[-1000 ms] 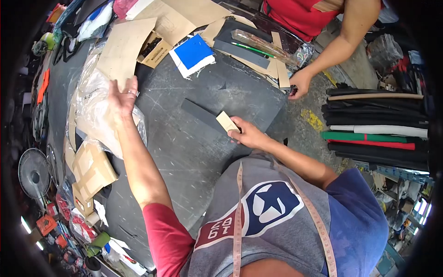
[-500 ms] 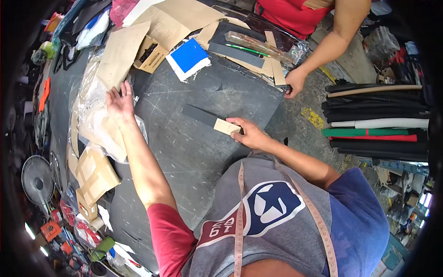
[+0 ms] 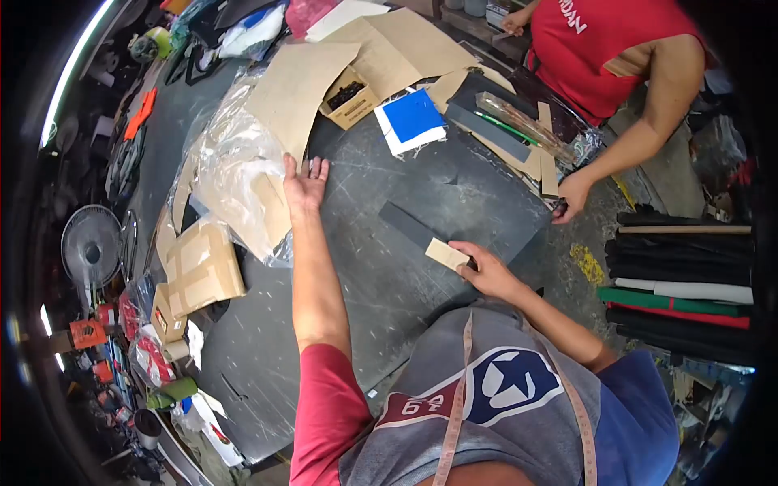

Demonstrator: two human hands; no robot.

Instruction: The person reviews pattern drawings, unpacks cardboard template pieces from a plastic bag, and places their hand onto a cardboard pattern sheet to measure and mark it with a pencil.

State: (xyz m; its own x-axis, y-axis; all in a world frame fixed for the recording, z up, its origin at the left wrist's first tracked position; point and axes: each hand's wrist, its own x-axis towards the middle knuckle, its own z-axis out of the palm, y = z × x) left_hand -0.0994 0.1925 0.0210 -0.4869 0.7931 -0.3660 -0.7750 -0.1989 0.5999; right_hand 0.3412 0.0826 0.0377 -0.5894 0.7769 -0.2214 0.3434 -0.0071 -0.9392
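Note:
My left hand (image 3: 305,185) is palm up with its fingers spread, beside the lower end of a large brown paper sheet (image 3: 292,85) and the clear plastic wrap (image 3: 235,154). Nothing rests in it. On the dark table (image 3: 340,275), my right hand (image 3: 485,271) grips a small pale beige block (image 3: 446,254) by its right end. The block lies over the near end of a dark strip (image 3: 405,226). A blue square (image 3: 413,116) on white frayed cloth lies farther back.
A co-worker's hand (image 3: 572,197) is at the table's right corner, near brown strips. An open small box (image 3: 348,99) sits behind my left hand. A taped carton (image 3: 203,266) is at left, fabric rolls (image 3: 681,267) at right.
The whole view has shifted, with the table contents now farther right. The beige block was turned between the first two frames. The co-worker's second hand has come into view at the top.

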